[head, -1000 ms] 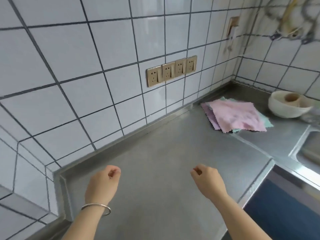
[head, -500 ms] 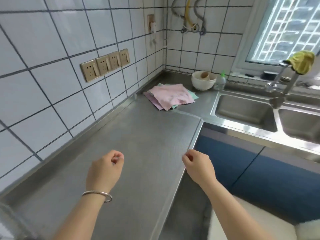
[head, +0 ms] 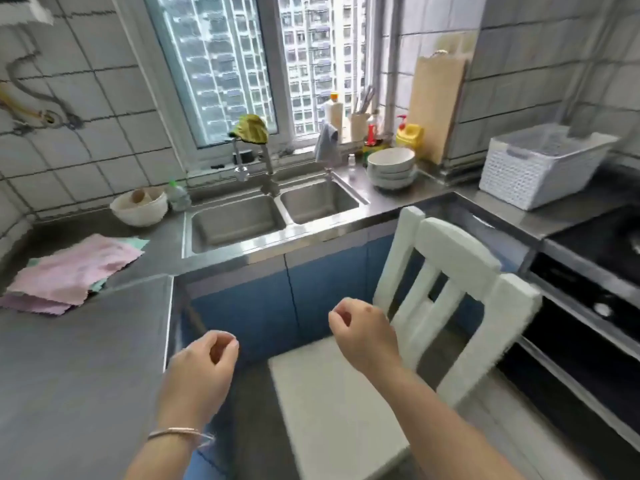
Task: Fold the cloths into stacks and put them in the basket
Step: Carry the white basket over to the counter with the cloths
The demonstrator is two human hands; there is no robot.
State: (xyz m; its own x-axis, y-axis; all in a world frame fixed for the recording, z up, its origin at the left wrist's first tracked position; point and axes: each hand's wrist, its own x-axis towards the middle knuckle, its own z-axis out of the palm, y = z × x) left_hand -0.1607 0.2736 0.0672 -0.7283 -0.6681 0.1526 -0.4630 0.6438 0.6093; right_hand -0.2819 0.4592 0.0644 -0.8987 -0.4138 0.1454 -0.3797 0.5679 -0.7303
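Hands: your left hand [head: 199,370] and right hand [head: 363,332] are loosely curled, holding nothing. Pink and mint cloths [head: 72,271] lie piled on steel bench [head: 76,375]; white woven basket [head: 540,168] well apart.

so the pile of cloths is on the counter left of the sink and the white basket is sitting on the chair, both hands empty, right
Not quite. The white basket is not on the chair; the head view shows it on the counter at the far right, beyond the sink. The rest holds: the pile of cloths lies on the counter left of the sink, and the left hand and right hand hold nothing.
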